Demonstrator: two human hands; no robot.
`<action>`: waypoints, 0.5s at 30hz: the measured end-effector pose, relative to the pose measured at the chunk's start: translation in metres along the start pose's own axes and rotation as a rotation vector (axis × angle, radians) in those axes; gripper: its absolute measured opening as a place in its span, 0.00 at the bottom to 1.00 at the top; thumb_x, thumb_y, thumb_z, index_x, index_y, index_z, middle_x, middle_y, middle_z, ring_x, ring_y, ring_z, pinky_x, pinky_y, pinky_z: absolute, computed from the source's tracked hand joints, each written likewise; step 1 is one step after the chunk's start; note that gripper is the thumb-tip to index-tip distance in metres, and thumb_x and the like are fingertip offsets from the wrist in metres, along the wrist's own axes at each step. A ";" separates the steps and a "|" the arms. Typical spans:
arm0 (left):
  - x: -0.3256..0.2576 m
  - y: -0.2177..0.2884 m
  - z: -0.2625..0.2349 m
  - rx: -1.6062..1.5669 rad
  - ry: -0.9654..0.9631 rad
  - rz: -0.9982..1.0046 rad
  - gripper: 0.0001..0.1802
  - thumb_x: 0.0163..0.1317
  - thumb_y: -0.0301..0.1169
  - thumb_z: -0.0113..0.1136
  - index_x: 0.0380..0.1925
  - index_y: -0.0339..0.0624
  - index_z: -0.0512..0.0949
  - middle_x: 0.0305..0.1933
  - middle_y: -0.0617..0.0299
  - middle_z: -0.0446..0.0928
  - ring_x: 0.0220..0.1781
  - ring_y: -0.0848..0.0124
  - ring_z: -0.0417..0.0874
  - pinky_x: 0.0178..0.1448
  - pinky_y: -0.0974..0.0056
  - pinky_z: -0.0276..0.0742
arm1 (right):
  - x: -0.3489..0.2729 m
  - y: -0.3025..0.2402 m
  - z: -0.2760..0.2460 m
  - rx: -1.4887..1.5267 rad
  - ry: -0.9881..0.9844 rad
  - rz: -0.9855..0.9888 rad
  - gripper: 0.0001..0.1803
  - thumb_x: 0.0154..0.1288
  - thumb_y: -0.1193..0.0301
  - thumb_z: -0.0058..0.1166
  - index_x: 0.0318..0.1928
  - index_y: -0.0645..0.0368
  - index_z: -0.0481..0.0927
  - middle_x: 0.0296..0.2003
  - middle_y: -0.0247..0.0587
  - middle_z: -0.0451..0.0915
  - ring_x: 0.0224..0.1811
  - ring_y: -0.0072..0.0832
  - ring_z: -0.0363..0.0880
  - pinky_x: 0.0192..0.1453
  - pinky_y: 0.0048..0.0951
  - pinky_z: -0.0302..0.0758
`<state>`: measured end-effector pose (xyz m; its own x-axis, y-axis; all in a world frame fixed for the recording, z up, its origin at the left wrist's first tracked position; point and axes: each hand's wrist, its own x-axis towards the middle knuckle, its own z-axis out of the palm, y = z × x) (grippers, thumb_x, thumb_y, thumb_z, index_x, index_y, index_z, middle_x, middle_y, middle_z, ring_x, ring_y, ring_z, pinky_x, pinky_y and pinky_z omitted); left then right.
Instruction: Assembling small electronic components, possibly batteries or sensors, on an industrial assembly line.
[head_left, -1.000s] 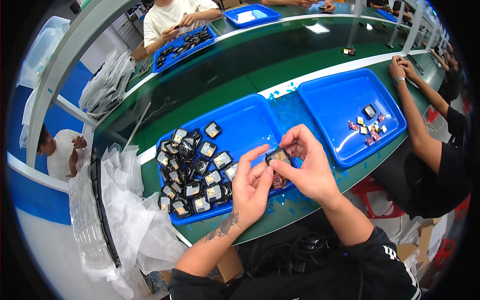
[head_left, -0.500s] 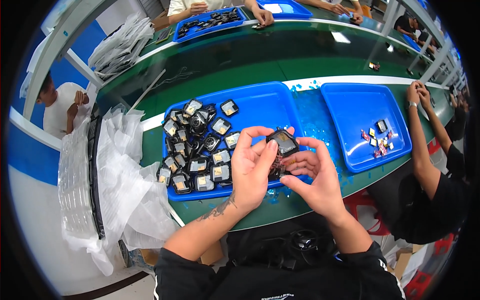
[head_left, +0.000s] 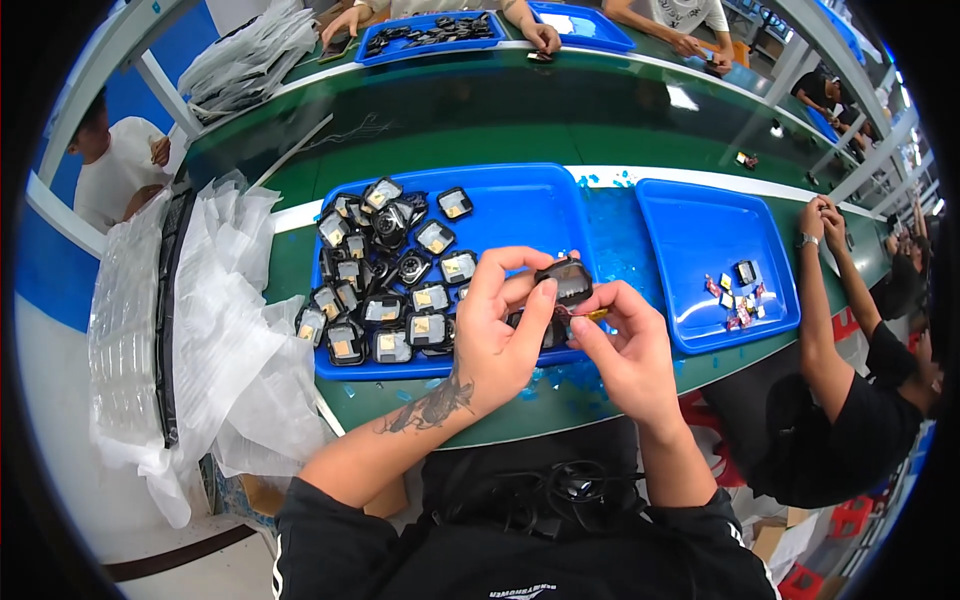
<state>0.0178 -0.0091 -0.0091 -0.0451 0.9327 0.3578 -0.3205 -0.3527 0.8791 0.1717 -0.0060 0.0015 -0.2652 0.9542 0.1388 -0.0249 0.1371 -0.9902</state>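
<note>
My left hand (head_left: 505,325) is closed around an opened black smartwatch case (head_left: 566,283), gripping it by the upper edge. A second dark part of it (head_left: 545,330) hangs below, partly hidden by my fingers. My right hand (head_left: 630,345) is closed in a pinch beside the case, with a small yellow piece (head_left: 598,314) showing between thumb and forefinger. Whether that piece is still joined to the watch, I cannot tell. Behind my left hand, a blue tray (head_left: 520,190) holds many similar black watch cases (head_left: 383,308) with grey and gold insides.
To the right, another blue tray (head_left: 690,210) contains several small red, white and yellow parts (head_left: 738,305). Blue scraps (head_left: 620,240) litter the green bench around the trays. White foam wrapping (head_left: 230,320) heaps at the left. A co-worker's forearms (head_left: 820,290) reach onto the bench at the right.
My right fingers have closed from a looser spread into a pinch, and a yellow piece now shows in them. The watch case has tilted. The whole view has shifted slightly.
</note>
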 end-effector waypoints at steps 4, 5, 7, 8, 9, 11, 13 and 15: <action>-0.002 0.002 0.001 0.111 -0.010 -0.070 0.12 0.70 0.22 0.50 0.52 0.37 0.64 0.45 0.47 0.82 0.51 0.71 0.81 0.54 0.71 0.75 | -0.007 -0.011 0.000 0.095 0.080 0.073 0.08 0.62 0.80 0.59 0.42 0.66 0.76 0.39 0.38 0.78 0.41 0.21 0.78 0.42 0.22 0.82; -0.002 0.003 0.002 0.145 -0.018 -0.099 0.12 0.70 0.23 0.50 0.52 0.37 0.65 0.44 0.50 0.83 0.50 0.74 0.81 0.52 0.73 0.75 | -0.009 -0.011 -0.001 0.104 0.109 0.046 0.09 0.62 0.81 0.59 0.43 0.66 0.76 0.39 0.39 0.78 0.42 0.21 0.78 0.42 0.23 0.82; 0.000 0.003 -0.001 0.147 -0.044 -0.155 0.12 0.70 0.23 0.51 0.52 0.37 0.65 0.44 0.51 0.82 0.50 0.73 0.81 0.52 0.72 0.76 | -0.008 -0.013 0.002 -0.018 0.173 -0.041 0.11 0.60 0.81 0.61 0.44 0.66 0.76 0.38 0.39 0.79 0.40 0.21 0.79 0.41 0.23 0.82; 0.001 0.002 -0.002 0.149 -0.071 -0.214 0.13 0.71 0.24 0.51 0.52 0.37 0.65 0.44 0.53 0.82 0.50 0.73 0.81 0.52 0.71 0.77 | -0.008 -0.014 0.002 -0.139 0.238 -0.126 0.14 0.59 0.81 0.62 0.45 0.66 0.76 0.36 0.40 0.80 0.38 0.21 0.80 0.41 0.23 0.82; 0.001 0.000 -0.001 0.145 -0.069 -0.218 0.13 0.71 0.24 0.51 0.52 0.37 0.65 0.44 0.53 0.82 0.50 0.73 0.81 0.52 0.71 0.77 | -0.006 -0.014 0.000 -0.142 0.238 -0.121 0.14 0.59 0.81 0.62 0.45 0.66 0.76 0.36 0.40 0.80 0.38 0.21 0.80 0.41 0.23 0.82; 0.001 -0.002 0.000 -0.011 -0.101 -0.249 0.12 0.71 0.24 0.50 0.52 0.37 0.66 0.44 0.53 0.82 0.47 0.76 0.82 0.51 0.70 0.78 | 0.005 -0.017 -0.005 -0.408 0.220 -0.377 0.18 0.56 0.82 0.63 0.47 0.65 0.75 0.32 0.41 0.81 0.31 0.22 0.80 0.36 0.22 0.80; 0.003 -0.002 -0.001 -0.055 -0.096 -0.268 0.12 0.71 0.24 0.50 0.53 0.37 0.65 0.45 0.53 0.82 0.48 0.74 0.82 0.52 0.68 0.79 | 0.008 -0.026 -0.008 -0.469 0.180 -0.340 0.19 0.55 0.82 0.64 0.48 0.64 0.75 0.31 0.42 0.81 0.29 0.22 0.80 0.35 0.23 0.79; 0.004 -0.003 -0.003 -0.118 -0.108 -0.297 0.13 0.72 0.25 0.49 0.54 0.37 0.64 0.48 0.51 0.80 0.50 0.71 0.82 0.55 0.65 0.80 | 0.010 -0.031 -0.010 -0.546 0.117 -0.284 0.22 0.53 0.82 0.64 0.50 0.64 0.72 0.29 0.42 0.81 0.25 0.23 0.79 0.28 0.24 0.74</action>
<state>0.0161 -0.0042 -0.0110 0.1651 0.9779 0.1283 -0.4120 -0.0498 0.9098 0.1797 0.0023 0.0336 -0.2120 0.8791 0.4268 0.4253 0.4762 -0.7696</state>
